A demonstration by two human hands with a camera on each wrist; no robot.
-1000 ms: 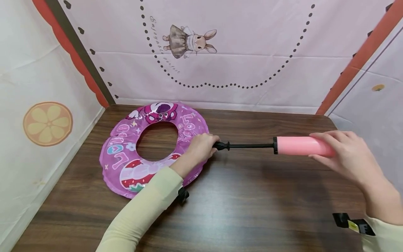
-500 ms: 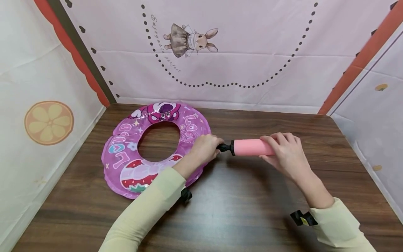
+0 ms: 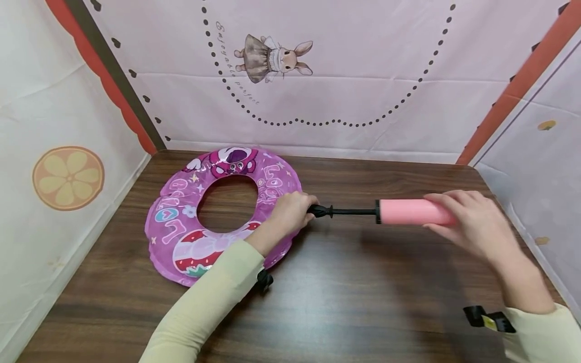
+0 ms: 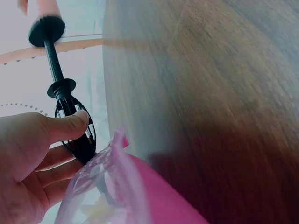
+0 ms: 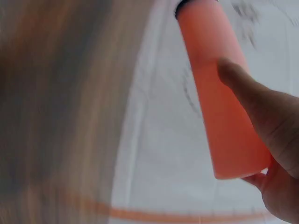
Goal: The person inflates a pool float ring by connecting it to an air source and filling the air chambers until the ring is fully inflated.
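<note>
A pink hand pump (image 3: 408, 212) with a black rod lies level between my two hands, above the table. My left hand (image 3: 291, 212) grips its black handle end (image 4: 77, 121) at the right side of a purple inflatable swim ring (image 3: 165, 214). In the left wrist view the handle's tip meets the ring's edge (image 4: 135, 186). My right hand (image 3: 476, 222) holds the far end of the pink barrel (image 5: 219, 102), thumb along one side. Part of the black rod (image 3: 354, 212) shows between handle and barrel. The ring's valve is hidden by my left hand.
The ring lies on a brown wood-grain table (image 3: 345, 302). A printed pink cloth (image 3: 363, 65) hangs behind the table, with white cloth on the left and right sides. Black wrist camera mounts (image 3: 489, 318) sit on both sleeves.
My right hand slid the barrel left until it met the handle, then drew it back right, so the rod shows again. My left hand and the swim ring have stayed nearly still.
</note>
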